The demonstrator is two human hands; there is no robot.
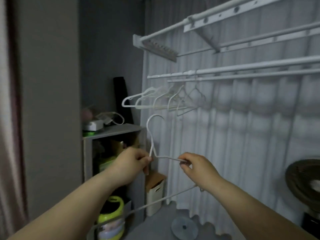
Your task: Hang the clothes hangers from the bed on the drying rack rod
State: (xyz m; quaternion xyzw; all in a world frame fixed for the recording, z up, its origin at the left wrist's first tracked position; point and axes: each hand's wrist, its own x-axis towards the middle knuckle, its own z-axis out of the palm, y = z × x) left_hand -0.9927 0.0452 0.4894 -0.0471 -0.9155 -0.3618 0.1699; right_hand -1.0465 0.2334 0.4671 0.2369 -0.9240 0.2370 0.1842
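A white wire hanger point(152, 135) is held upright in front of me, its hook pointing up below the rack. My left hand point(133, 163) pinches it at the neck. My right hand point(195, 166) grips its right shoulder wire. The hanger's bottom bar runs down to the lower left under both forearms. The white drying rack rod point(242, 68) crosses the upper right in front of a pale curtain. Several white hangers point(166, 99) hang bunched at the rod's left end, above the held hook.
A grey shelf unit point(112, 131) with clutter stands left of the curtain. A yellow-green container point(111, 217) and a white bin point(155, 191) sit on the floor below. A dark fan point(304, 181) is at the right edge. More rack rods point(259, 38) lie higher up.
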